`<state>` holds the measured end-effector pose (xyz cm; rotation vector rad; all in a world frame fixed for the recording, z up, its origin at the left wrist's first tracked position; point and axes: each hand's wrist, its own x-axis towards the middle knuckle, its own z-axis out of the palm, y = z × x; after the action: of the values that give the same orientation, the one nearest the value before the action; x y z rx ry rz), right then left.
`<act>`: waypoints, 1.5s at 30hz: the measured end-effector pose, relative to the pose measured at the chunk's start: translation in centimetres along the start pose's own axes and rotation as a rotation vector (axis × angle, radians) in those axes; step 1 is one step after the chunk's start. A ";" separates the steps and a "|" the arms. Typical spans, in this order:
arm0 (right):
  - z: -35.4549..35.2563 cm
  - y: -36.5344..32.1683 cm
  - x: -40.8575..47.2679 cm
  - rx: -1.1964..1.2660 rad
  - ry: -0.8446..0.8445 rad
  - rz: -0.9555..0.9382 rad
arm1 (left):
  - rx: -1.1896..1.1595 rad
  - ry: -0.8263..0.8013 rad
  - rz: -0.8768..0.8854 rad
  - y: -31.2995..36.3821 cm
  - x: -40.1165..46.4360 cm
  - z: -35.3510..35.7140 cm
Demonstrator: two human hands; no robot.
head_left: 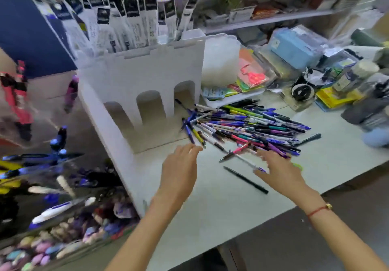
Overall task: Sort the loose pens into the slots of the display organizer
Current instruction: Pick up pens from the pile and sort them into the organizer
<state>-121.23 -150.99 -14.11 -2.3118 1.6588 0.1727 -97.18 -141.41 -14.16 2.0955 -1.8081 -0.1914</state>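
Observation:
A big heap of loose pens in blue, black, pink, green and white lies on the pale table. To its left stands the white display organizer, its side wall cut with three arched openings and its top slots filled with packaged items. A single black pen lies apart in front of the heap, and a pink pen sticks out of its near edge. My left hand hovers with straight fingers near the organizer's corner, holding nothing. My right hand reaches with spread fingers over the heap's near edge, touching or just above the pens.
Clutter fills the back right of the table: a frosted plastic tub, a blue box, packaged scissors, jars and a yellow pack. Shelves run behind. At the left, blurred racks hold pens and pastel erasers. The table's front edge runs diagonally.

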 end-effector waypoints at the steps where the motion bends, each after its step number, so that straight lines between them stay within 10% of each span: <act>1: 1.4 1.1 0.4 -0.028 -0.031 -0.001 | -0.033 -0.045 -0.052 -0.5 0.5 1.7; 8: 9.2 6.3 3.4 -0.068 0.060 -0.311 | -0.058 -0.158 -0.318 -2.3 3.1 9.8; 19: 9.2 3.5 10.9 -0.233 0.358 -0.528 | -0.343 0.105 -0.675 -4.7 10.3 11.0; 28: 10.0 1.7 13.2 -0.382 0.477 -0.676 | -0.307 0.004 -0.569 -3.9 13.4 13.3; 40: 9.2 -2.2 13.2 -0.296 0.388 -0.508 | -0.244 -0.104 -0.641 -7.0 8.6 8.8; 45: 8.9 -2.4 12.2 -0.302 0.188 -0.436 | 0.140 -0.352 -0.680 -6.9 7.0 7.0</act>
<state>-114.33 -158.70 -25.35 -2.9353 1.2260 0.1198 -91.91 -148.81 -22.20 2.8540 -1.2122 -0.6561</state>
